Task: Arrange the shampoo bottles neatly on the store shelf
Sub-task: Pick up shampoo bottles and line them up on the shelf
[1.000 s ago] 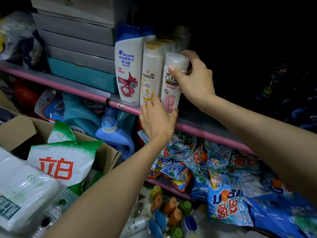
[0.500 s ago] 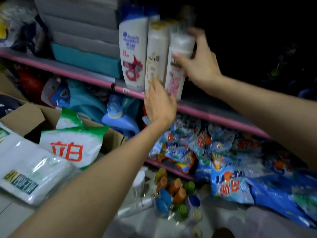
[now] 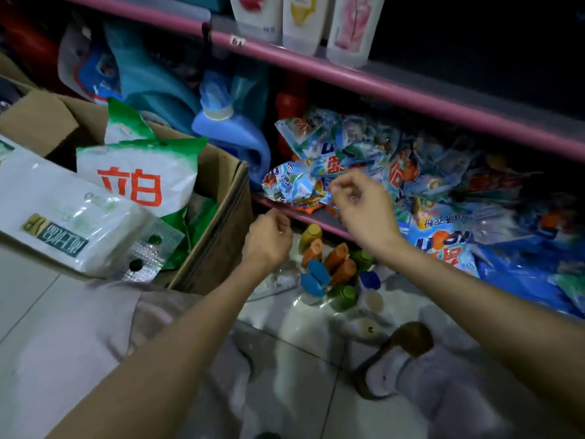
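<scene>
Three shampoo bottles [image 3: 304,17] are standing side by side at the top centre of the frame, bases right at the front edge of the pink-edged shelf [image 3: 411,93]; tops cut off by the frame. Shelf space to their right is looking dark and bare.

Left hand [image 3: 267,240] is hovering mid-frame with fingers loosely curled, gripping nothing. Right hand [image 3: 364,207] is sitting just right of it, fingers loosely bent, also gripping nothing, in front of the lower shelf edge.

Small capped bottles [image 3: 329,270] are clustering upright on the pale tiled floor [image 3: 300,359] directly below both hands: orange, blue, green and yellow caps, tightly packed.

Crinkled glossy detergent sachets [image 3: 348,160] are piling loose on the lower shelf, centre to right. Blue plastic jug [image 3: 234,134] is standing left of them.

Open cardboard box [image 3: 218,223] at centre left is holding a white-and-green powder bag [image 3: 139,179]; a soft plastic-wrapped pack [image 3: 63,217] is lying across its near rim.
</scene>
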### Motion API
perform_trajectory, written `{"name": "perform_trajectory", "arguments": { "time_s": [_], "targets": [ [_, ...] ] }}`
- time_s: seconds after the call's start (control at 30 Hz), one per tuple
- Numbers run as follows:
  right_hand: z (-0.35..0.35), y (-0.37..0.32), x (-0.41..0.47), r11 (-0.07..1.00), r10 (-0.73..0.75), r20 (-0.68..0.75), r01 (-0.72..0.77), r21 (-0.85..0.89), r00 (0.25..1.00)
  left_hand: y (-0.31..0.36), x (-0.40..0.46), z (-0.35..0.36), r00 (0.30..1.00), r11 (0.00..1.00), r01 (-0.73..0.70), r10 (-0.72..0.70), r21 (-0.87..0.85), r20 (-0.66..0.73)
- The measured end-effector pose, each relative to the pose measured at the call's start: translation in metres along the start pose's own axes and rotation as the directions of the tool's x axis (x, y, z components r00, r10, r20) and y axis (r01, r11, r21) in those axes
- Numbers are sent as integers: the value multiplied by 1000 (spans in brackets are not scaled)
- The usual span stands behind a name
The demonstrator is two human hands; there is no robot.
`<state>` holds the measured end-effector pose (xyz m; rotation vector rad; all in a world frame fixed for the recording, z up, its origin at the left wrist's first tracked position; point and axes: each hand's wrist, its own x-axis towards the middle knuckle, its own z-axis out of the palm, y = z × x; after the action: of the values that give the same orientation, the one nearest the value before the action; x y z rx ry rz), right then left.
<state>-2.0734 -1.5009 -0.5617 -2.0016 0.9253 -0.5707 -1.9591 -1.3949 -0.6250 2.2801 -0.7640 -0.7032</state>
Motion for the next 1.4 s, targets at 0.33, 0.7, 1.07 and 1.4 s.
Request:
{"name": "perform_trajectory", "arguments": {
  "time_s": [0.33, 0.7, 1.07, 1.4],
  "targets": [
    [67, 99, -13, 898, 326, 384, -157, -410, 864, -57, 6, 42, 979, 975, 199, -201, 100, 11],
    [150, 109, 23, 947, 211, 592, -12, -322, 777, -76, 44, 65, 970, 967, 242, -242, 75, 0],
    [115, 147, -7, 616, 517, 228, -175, -768, 825, -91, 50, 73, 973, 974, 227, -228, -13, -33],
    [110, 148, -8, 696, 524, 225, -260, -670, 822, -97, 49, 74, 968, 969, 240, -244, -62, -61]
  ]
}}
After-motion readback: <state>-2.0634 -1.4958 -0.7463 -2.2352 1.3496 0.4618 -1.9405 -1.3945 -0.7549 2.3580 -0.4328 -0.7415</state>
